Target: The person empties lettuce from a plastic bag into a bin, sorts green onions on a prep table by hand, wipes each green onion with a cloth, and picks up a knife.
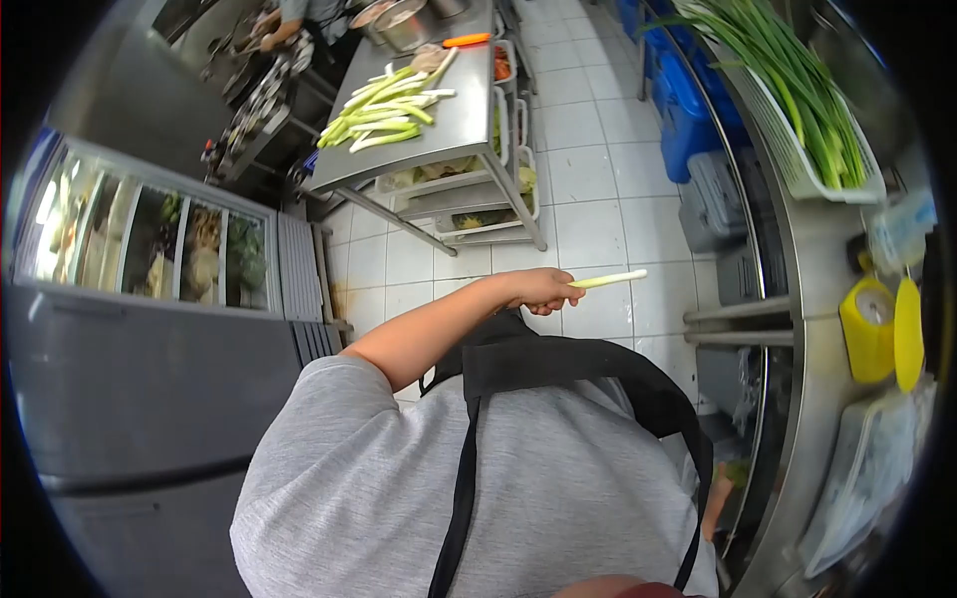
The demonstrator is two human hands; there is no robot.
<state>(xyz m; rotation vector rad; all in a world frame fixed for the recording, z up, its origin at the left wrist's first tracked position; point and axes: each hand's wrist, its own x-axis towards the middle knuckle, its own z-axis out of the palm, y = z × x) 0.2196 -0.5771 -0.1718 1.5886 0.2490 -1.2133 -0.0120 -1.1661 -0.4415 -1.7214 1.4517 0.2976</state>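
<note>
My left hand (543, 290) is stretched out in front of my apron, its fingers closed around one end of a pale spring onion stalk (613, 280). The stalk points to the right, over the tiled floor. At my right side, a strip of my right forearm or hand (715, 505) shows past the apron strap. Something green (738, 472) is just beside it, too small to make out. The fingers there are hidden. Ahead, a pile of cut spring onion stalks (384, 108) lies on a steel table (439, 149).
An orange-handled tool (467, 40) and metal pots (407, 25) are on the table, with vegetable crates (488, 215) below. A glass-topped fridge (150, 234) stands left. Along the right counter are a basket of long greens (817, 189) and a yellow scale (867, 334). Another person (299, 15) works far left.
</note>
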